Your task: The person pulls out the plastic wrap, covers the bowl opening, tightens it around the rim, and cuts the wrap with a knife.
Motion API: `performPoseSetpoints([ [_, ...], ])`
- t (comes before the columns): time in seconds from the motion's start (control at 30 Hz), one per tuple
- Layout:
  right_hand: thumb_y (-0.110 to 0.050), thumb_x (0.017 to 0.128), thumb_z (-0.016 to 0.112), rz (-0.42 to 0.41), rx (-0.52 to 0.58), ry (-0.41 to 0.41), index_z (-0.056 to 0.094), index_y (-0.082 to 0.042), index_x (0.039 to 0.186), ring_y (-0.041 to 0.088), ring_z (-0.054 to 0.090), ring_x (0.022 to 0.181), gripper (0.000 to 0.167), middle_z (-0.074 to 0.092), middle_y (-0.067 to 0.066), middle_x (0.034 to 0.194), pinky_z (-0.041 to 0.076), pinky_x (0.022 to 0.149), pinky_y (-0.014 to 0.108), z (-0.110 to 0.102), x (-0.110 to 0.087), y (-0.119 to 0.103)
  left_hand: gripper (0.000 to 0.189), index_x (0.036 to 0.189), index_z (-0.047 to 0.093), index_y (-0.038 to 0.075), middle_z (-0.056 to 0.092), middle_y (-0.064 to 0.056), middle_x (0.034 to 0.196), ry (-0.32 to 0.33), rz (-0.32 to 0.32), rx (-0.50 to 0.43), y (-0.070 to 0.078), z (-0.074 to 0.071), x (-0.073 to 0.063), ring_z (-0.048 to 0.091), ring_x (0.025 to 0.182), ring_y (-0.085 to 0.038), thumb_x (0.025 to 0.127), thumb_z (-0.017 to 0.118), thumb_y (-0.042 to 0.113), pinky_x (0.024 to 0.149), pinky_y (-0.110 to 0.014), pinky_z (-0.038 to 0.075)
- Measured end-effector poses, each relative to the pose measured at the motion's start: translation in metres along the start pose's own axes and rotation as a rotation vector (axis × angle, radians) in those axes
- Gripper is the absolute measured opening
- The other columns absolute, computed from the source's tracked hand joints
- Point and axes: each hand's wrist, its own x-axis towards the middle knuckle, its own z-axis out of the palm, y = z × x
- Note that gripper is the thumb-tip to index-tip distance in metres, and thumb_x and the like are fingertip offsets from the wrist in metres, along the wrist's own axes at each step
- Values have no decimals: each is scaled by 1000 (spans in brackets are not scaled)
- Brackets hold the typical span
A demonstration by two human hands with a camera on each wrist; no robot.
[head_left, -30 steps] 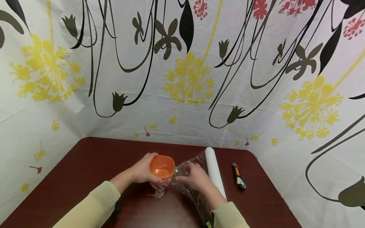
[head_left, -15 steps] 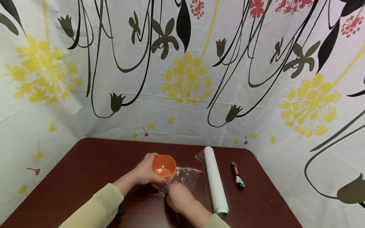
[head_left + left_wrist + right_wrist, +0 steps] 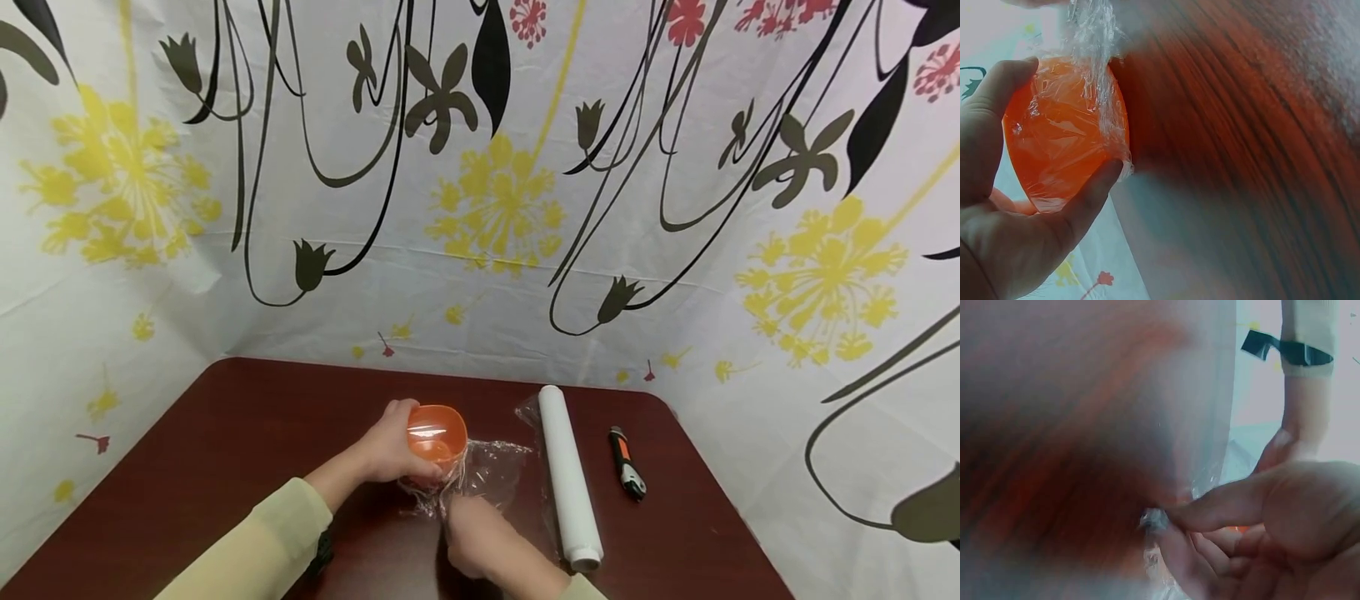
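An orange bowl with clear plastic wrap over its mouth is tilted toward the head camera. My left hand grips it from the left, thumb on the near side. In the left wrist view the wrap is bunched into a strand along the bowl's edge, under a fingertip. My right hand is close to the bowl's near right side. Thumb and finger pinch a gathered bit of wrap in the right wrist view. A loose sheet of wrap spreads to the right of the bowl.
A white roll of plastic wrap lies lengthwise right of the hands. Farther right is a black and orange utility knife. The dark red table meets a flower-patterned cloth at the back.
My right hand has moved left and nearer, from beside the roll to the bowl's near edge, and now pinches the wrap. The bowl has shifted slightly right in my left hand.
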Motion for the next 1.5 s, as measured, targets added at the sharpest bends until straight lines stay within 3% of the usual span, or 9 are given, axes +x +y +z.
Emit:
performPoseSetpoints([
  [0.13,-8,80,77,-49,-60,156,65,-14,71,22,71,65,16,70,4,69,60,59,39,13,-2,7,121,160,40,-2,51,-21,142,2,-12,3,1,2,2,63,121,-34,65,106,35,98,-52,62],
  [0.23,-13,84,79,-111,41,234,67,-14,83,15,68,64,13,69,-1,71,57,57,37,26,3,8,121,160,40,-2,50,-21,142,6,-12,15,1,1,4,63,121,-33,65,106,36,98,-51,61],
  [0.37,-4,92,76,-76,608,134,70,-9,100,9,67,64,11,72,-1,78,54,54,28,25,10,-10,123,161,38,-4,50,-22,144,12,-15,20,2,-1,2,62,123,-34,66,105,36,100,-52,60],
  [0.5,7,92,67,62,1166,17,68,5,128,13,68,72,37,78,11,103,51,56,23,30,21,-24,123,162,38,-4,50,-23,144,14,-16,18,2,-1,0,63,122,-35,67,105,36,99,-54,60],
  [0.73,10,76,62,75,1453,-154,51,15,146,14,57,72,71,65,9,100,49,65,23,36,39,-18,128,164,33,-5,45,-28,150,-19,-16,49,6,-7,0,62,125,-38,67,104,39,102,-56,58],
  [0.9,11,72,62,53,1438,-218,43,12,159,15,61,79,89,59,16,142,52,67,24,33,37,-15,133,167,29,-5,41,-29,156,-79,-29,61,9,-13,0,60,130,-39,67,105,39,107,-58,56],
  [1.17,12,84,63,4,1324,-333,47,10,156,25,74,102,74,67,22,139,62,74,30,18,27,-12,131,168,27,-4,40,-28,155,-54,4,91,6,-2,-2,62,130,-37,68,106,29,104,-54,60],
  [1.33,-2,99,70,47,910,-337,75,6,110,26,77,72,15,80,17,95,66,65,37,-27,14,10,126,165,31,-4,43,-26,150,-42,43,103,8,-1,2,63,126,-36,66,105,22,100,-51,61],
  [1.5,-13,96,77,252,469,-124,65,-4,76,20,69,47,25,69,16,70,62,52,36,-49,22,44,127,163,33,-5,44,-26,148,-42,31,71,7,-2,2,63,125,-37,62,106,15,98,-50,63],
])
